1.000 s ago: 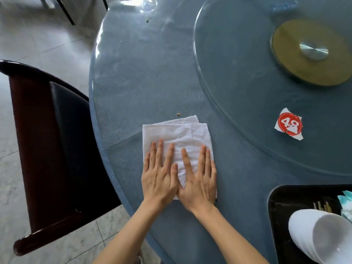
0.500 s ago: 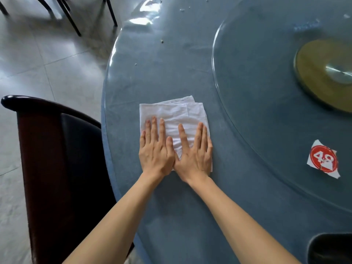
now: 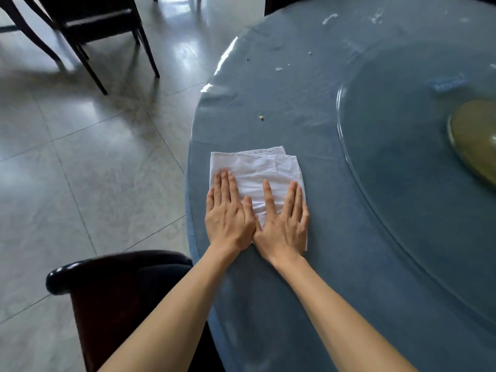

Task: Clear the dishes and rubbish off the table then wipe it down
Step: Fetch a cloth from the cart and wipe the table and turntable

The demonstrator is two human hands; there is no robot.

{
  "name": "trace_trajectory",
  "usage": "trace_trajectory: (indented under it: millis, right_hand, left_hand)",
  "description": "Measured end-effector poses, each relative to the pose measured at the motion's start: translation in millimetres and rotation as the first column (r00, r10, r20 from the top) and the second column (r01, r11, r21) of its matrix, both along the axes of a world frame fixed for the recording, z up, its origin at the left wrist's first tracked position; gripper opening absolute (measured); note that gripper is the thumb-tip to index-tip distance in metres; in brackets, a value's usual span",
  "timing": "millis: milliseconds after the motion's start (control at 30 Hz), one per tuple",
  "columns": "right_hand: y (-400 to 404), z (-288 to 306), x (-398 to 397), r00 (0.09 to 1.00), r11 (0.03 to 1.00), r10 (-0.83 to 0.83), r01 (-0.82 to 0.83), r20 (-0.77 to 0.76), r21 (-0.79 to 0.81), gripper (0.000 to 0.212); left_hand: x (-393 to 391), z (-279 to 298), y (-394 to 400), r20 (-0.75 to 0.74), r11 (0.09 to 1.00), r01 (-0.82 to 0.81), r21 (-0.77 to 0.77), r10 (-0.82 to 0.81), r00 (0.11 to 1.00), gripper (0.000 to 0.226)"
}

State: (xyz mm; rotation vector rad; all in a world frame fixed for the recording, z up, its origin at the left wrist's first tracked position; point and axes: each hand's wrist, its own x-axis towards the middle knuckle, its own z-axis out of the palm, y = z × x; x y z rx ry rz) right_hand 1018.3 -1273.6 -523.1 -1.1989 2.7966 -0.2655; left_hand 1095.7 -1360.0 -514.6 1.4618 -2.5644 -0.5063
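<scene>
We see both hands laid flat, side by side, on a folded white cloth [image 3: 257, 173] near the left rim of the round desk [image 3: 308, 291]. The left hand [image 3: 229, 213] and the right hand [image 3: 283, 224] have straight, spread fingers; neither grip closes on anything, and the palms simply press the cloth down. We read this posture as chosen for wiping: two flat palms spread the pressure across the cloth so that it slides as one pad instead of bunching. The thumbs meet at the middle, which keeps the hands moving together.

Beyond the cloth, toward the far side, a small crumb [image 3: 261, 118] lies on the blue surface, with paler bits and smears [image 3: 279, 69] further off. We judge these the next targets of the stroke. To the right sits the glass turntable [image 3: 402, 170] on its yellowish hub [image 3: 475, 138]. A dark chair [image 3: 107, 291] stands close at the near left edge; other chairs [image 3: 88, 20] stand on the tiled floor [image 3: 80, 157].
</scene>
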Motion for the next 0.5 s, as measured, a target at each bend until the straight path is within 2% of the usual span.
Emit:
trace_trajectory:
  millis: [200, 367, 500]
  right_hand:
    - [-79.0, -0.6, 7.2, 0.993, 0.993, -0.121, 0.121, 0.002, -0.014, 0.072]
    - [-105.9, 4.6, 4.4, 0.973, 0.973, -0.229, 0.229, 0.010, -0.028, 0.076]
    - [-112.9, 5.4, 0.6, 0.971, 0.971, -0.240, 0.240, -0.006, -0.013, 0.077]
  left_hand:
    - [-5.8, -9.0, -86.8, -0.004, 0.997, 0.073, -0.009, -0.073, 0.997, 0.069]
    - [-15.0, -12.6, -109.5, -0.073, 0.997, 0.074, -0.009, -0.075, 0.995, 0.068]
    - [-19.1, -13.6, -117.0, -0.069, 0.996, 0.088, -0.017, -0.089, 0.994, 0.068]
